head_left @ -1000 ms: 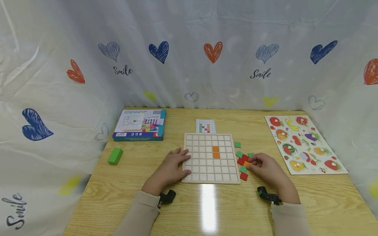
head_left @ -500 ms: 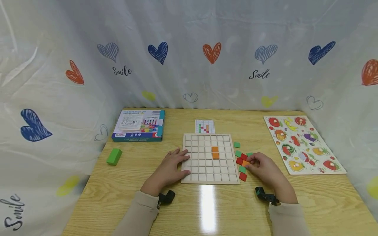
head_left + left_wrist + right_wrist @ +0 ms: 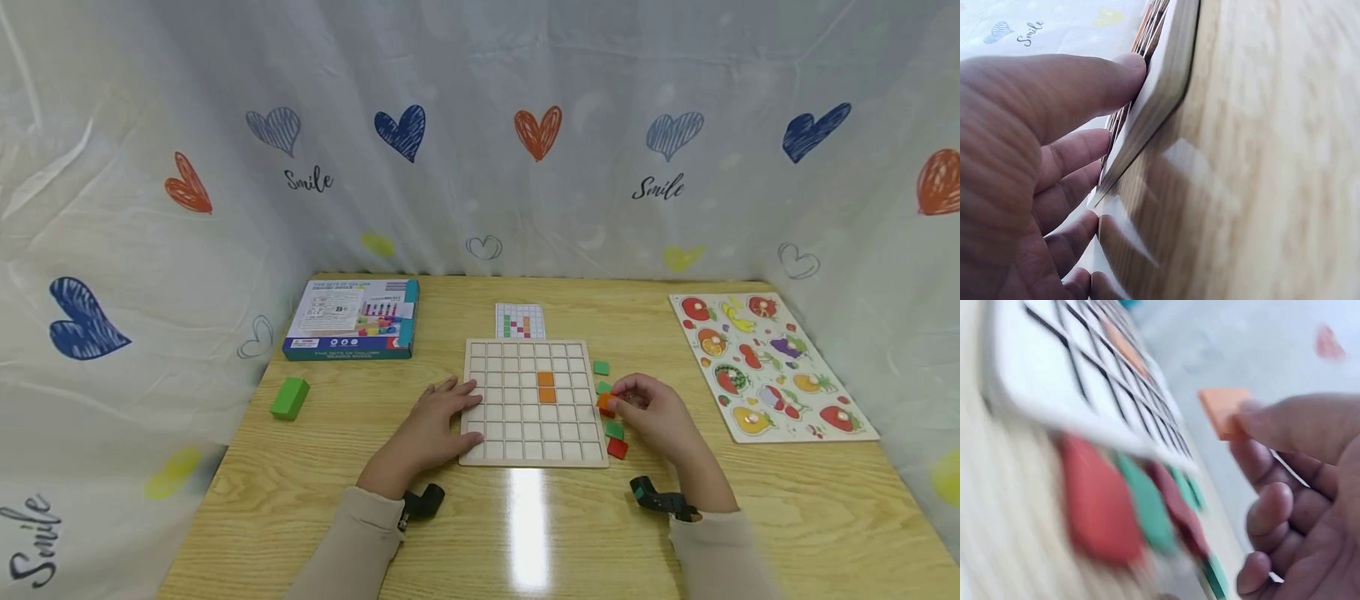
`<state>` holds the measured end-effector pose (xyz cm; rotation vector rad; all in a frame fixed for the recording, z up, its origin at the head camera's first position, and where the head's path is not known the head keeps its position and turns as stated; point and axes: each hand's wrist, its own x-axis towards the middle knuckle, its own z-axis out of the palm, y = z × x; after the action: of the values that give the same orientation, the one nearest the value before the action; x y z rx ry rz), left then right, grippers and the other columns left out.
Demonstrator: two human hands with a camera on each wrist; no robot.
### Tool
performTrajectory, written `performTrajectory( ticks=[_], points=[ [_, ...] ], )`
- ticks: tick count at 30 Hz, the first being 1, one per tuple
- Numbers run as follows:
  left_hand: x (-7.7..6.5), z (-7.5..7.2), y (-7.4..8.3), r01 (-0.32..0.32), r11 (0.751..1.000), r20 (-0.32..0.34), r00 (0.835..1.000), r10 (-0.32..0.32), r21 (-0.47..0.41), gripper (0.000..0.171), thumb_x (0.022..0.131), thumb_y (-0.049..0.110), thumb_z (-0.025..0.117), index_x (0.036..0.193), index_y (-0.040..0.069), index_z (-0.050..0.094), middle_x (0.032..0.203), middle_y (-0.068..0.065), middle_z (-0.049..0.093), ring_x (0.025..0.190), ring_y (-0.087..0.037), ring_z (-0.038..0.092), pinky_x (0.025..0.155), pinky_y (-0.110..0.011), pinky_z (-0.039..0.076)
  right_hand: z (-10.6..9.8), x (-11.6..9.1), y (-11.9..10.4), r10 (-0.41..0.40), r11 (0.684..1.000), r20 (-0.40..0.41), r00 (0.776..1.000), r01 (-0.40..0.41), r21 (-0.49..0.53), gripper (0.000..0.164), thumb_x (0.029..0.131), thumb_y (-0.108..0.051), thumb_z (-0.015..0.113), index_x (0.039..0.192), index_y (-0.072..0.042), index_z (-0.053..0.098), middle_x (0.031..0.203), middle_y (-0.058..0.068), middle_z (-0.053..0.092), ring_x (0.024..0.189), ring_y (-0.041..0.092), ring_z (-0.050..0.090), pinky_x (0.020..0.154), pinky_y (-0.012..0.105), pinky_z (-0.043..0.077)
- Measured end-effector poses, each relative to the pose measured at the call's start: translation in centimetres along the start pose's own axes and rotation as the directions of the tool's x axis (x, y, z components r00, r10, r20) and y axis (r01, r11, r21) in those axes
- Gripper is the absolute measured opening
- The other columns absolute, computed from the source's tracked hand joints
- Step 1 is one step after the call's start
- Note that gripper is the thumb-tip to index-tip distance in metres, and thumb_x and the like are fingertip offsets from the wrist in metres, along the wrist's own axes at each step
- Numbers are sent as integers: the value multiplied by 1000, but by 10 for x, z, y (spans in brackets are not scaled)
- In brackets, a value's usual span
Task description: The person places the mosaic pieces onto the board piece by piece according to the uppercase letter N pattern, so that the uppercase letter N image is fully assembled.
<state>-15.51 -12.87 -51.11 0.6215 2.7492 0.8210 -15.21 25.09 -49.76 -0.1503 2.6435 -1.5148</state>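
While the box (image 3: 348,321) and green block (image 3: 290,398) sit aside, the left hand (image 3: 427,427), fingers spread, rests against the board (image 3: 512,432), I judge to steady it. Two orange squares (image 3: 547,380): seated. Card (image 3: 519,315): far edge, apparently for easy viewing. Loose tiles (image 3: 614,430), red and green: beside the board, within reach. Right hand (image 3: 662,417): thumb and finger pinch an orange tile (image 3: 1216,412) by one side above them. Fruit puzzle (image 3: 772,362): far right.
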Motion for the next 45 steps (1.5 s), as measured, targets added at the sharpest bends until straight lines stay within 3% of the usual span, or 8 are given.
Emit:
performTrajectory(
  ticks=[4,9,13,31,45],
  points=[
    [-1,-1,0,7,1000,3,1000,-7,5,63,90,46,71,147,23,54,162,8,34,156,-24,18,127,-52,8,27,10,-19,-51,998,40,998,50,39,17,95,-21,71,105,-9,66,81,10,58,65,18,48,52,25,43],
    [-1,-1,1,4,1000,-3,1000,-4,-5,63,90,46,71,146,23,55,162,8,34,156,-24,18,127,-52,8,55,25,-32,-70,997,80,994,73,-32,10,93,-20,73,102,-17,69,80,4,59,67,18,49,55,24,43],
    [0,0,0,10,1000,-2,1000,-10,-3,63,90,46,71,146,24,54,162,9,34,156,-23,18,127,-52,8,66,29,-32,-56,994,89,994,64,-91,8,93,-16,73,100,-17,71,80,2,61,70,18,52,60,24,45],
    [0,0,2,25,1000,1,1000,-25,-3,63,90,45,72,147,25,54,162,10,34,156,-22,17,128,-50,7,67,24,-26,-89,988,151,985,106,-112,9,93,-13,72,100,-18,71,89,-1,66,74,18,54,65,26,49],
    [0,0,2,21,1000,12,1000,-21,-1,63,90,46,71,147,24,53,163,9,34,156,-22,16,128,-50,7,67,23,-26,-105,983,147,984,125,-136,12,90,-15,76,100,-19,70,91,-1,64,76,17,53,66,25,48]
  ],
)
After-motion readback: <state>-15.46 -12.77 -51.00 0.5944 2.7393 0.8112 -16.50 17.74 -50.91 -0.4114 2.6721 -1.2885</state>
